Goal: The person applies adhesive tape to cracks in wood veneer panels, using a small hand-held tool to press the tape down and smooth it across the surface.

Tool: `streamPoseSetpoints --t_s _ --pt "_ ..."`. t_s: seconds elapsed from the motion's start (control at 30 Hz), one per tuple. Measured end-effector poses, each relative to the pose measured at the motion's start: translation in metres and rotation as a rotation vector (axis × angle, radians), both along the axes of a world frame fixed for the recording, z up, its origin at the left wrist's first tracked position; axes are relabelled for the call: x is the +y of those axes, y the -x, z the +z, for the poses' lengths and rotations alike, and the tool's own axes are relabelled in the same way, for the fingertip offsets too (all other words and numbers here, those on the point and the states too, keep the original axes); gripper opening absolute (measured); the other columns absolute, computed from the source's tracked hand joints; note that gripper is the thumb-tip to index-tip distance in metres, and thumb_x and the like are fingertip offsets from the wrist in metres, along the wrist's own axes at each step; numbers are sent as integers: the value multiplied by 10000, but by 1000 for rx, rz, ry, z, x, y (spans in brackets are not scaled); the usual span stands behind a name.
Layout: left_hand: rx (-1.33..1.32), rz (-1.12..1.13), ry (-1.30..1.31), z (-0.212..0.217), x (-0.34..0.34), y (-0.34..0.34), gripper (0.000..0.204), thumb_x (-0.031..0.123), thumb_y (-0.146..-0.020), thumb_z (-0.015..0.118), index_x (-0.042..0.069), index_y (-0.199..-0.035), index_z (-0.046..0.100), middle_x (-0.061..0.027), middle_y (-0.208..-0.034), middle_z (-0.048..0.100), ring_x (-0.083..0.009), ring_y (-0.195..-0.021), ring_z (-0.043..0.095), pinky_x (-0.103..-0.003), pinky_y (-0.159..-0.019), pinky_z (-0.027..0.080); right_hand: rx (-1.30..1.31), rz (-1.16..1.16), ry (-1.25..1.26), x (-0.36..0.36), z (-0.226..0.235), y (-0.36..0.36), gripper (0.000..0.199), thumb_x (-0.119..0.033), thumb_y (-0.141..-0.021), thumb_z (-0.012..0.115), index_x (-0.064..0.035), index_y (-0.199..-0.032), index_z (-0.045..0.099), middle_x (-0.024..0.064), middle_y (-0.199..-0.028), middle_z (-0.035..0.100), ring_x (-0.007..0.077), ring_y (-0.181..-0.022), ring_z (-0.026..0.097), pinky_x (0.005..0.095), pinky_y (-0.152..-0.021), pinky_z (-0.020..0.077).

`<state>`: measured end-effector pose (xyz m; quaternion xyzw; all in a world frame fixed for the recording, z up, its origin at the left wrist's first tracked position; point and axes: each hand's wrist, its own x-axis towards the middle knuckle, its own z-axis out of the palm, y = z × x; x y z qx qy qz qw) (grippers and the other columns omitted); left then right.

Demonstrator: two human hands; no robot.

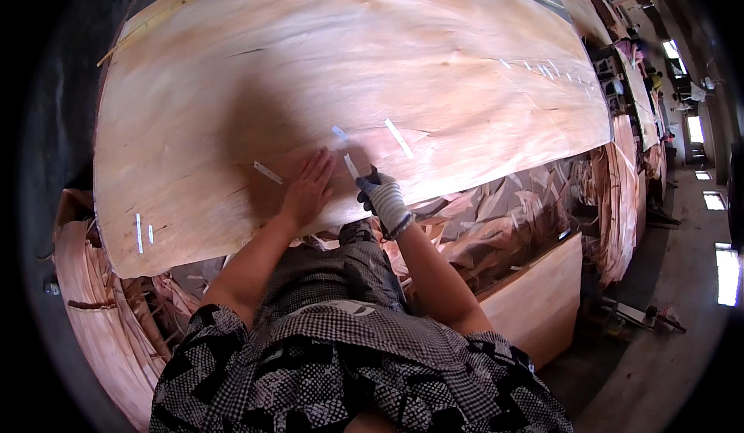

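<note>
A broad, pale sheet of wood veneer (434,69) lies before me, with short white tape strips stuck on it. My left hand (309,189), bare, rests flat on it near the close edge, fingers stretched out. Just right of it, my right hand (381,200) wears a striped glove with dark fingertips. Its fingers are curled closed at the sheet's near edge; what they hold is hidden. One white strip (352,166) reaches up to those fingertips. A shorter strip (339,133) lies ahead of my left fingers, a longer strip (398,138) to the right, another strip (268,172) to the left.
Torn veneer scraps (496,216) cover the floor under the near edge. Bundled veneer (101,309) stands at the lower left, more hanging sheets (620,193) at the right. A pale board (535,297) leans by my right elbow. A thin yellowish stick (178,6) lies along the far left edge.
</note>
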<state>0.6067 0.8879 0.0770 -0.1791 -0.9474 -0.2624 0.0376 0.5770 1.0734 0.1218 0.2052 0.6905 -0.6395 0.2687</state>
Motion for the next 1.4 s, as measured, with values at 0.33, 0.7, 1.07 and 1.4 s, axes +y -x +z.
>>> streamPoseSetpoints --t_s 0.33,0.7,1.07,1.4 --pt "-65 -223 76 8 23 9 583 180 -740 605 51 -1274 409 -136 -1360 348 -264 -1284 301 -383 -1064 224 -43 284 -351 13 -48 4 278 -212 -771 656 30 -892 593 140 -641 615 200 -501 596 326 -458 475" --pt "-51 -272 66 7 17 23 386 206 -796 482 171 -1179 512 -263 -1341 306 -415 -1235 317 -511 -1037 236 297 1017 -723 31 -4 30 212 -256 -801 552 -63 -872 605 203 -786 613 351 -760 603 437 -684 469" --pt "-7 -236 283 0 21 12 429 234 -837 409 287 -1262 441 -200 -1343 358 -329 -1274 306 -532 -980 292 -39 1130 -557 63 34 178 182 -204 -819 558 -48 -889 618 107 -764 650 175 -581 611 290 -489 472" --pt "-490 -586 -323 34 -16 108 434 248 -860 460 131 -1277 424 -180 -1062 540 -316 -1006 527 -376 -849 422 148 386 -80 -46 54 357 139 -164 -838 567 -46 -908 548 71 -715 643 77 -418 485 201 -353 330"
